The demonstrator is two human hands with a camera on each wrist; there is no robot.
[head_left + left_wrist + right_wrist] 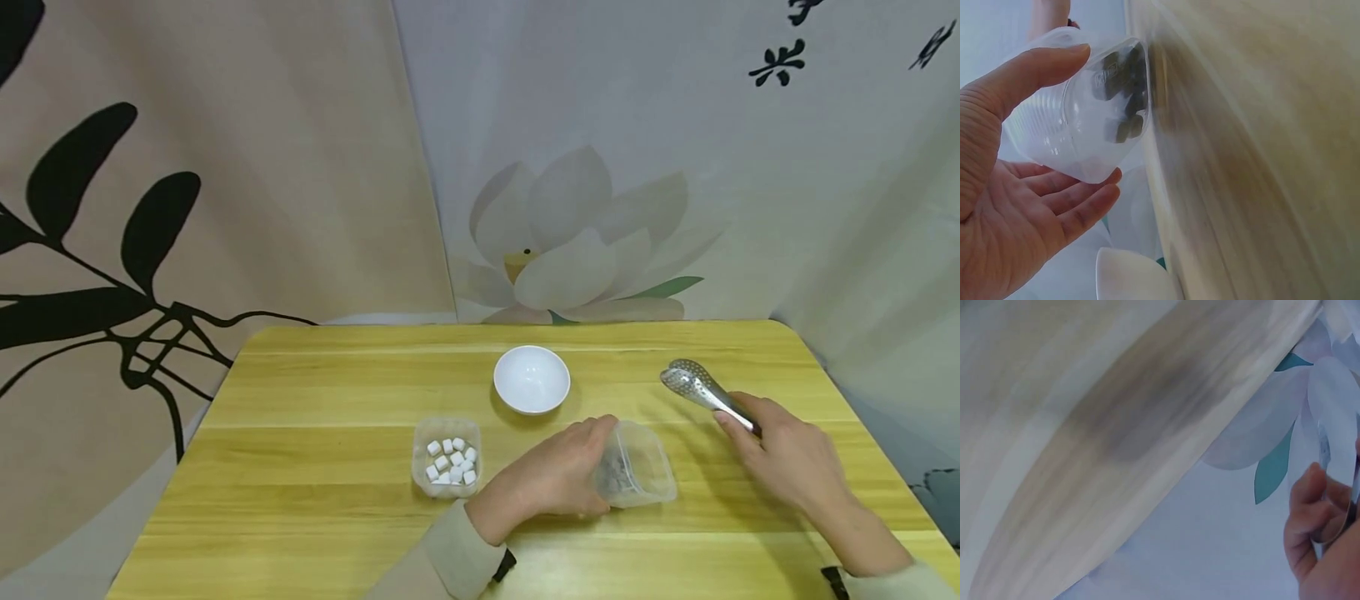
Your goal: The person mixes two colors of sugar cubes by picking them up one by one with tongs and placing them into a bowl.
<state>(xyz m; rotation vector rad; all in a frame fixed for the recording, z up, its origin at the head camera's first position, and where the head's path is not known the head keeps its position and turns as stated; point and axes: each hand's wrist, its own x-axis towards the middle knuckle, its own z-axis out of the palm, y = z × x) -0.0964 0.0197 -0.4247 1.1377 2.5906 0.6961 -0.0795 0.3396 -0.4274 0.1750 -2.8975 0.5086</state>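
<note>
My left hand (558,471) grips a clear plastic container (652,468) tilted just over the table, thumb on one side and fingers on the other. Several dark pieces (1110,78) show through its wall in the left wrist view; their exact shape is blurred. My right hand (795,454) holds metal tongs (697,385) by the handle end, their perforated heads pointing up and left above the table. Left of my left hand stands a second clear container (417,450) with several white cubes (456,458) in it. Behind my left hand sits a white bowl (532,379), with nothing visible inside.
All of this is on or above a light wooden table (300,467). Its far edge meets a fabric curtain (315,167) printed with leaves and a pale flower. The bowl stands close to both the left hand and the container of white cubes.
</note>
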